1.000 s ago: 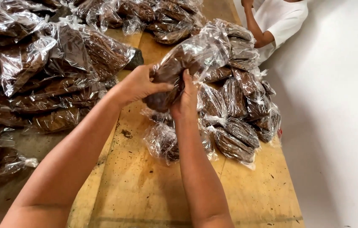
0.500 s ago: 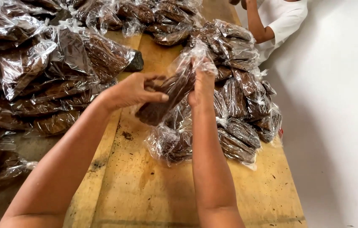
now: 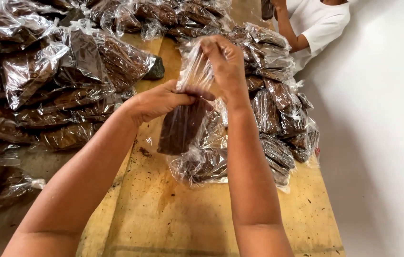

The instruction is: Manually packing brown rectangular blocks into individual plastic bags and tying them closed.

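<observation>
Since half a second ago your right hand (image 3: 228, 66) has risen, drawing the empty neck of the clear plastic bag of dark brown pressed material (image 3: 183, 124) up into a tall, stretched twist, and the brown block has swung from a slant to hang almost upright below your left hand (image 3: 161, 101).

Your left-hand fingers are curled tightly round the bag just above the block, thumb on the near side, squeezing the film into a waist. Your right-hand fingertips are pinched closed on the top of the crinkled film, directly above the left hand, with the rest of that hand bent over it.

The bag hangs clear above the worn yellow wooden table (image 3: 192, 214), with the block's lower end just over a filled, crumpled clear bag (image 3: 202, 164) that lies on the boards. To the right of the held bag a heap of filled clear bags of the same brown stuff (image 3: 278, 104) runs along the table's edge; to its left a larger pile of such bags (image 3: 54, 81) covers that side. Beyond it, at the table's far end, another person in a white short-sleeved shirt (image 3: 318, 24) stands with a bent arm by the heap.
</observation>
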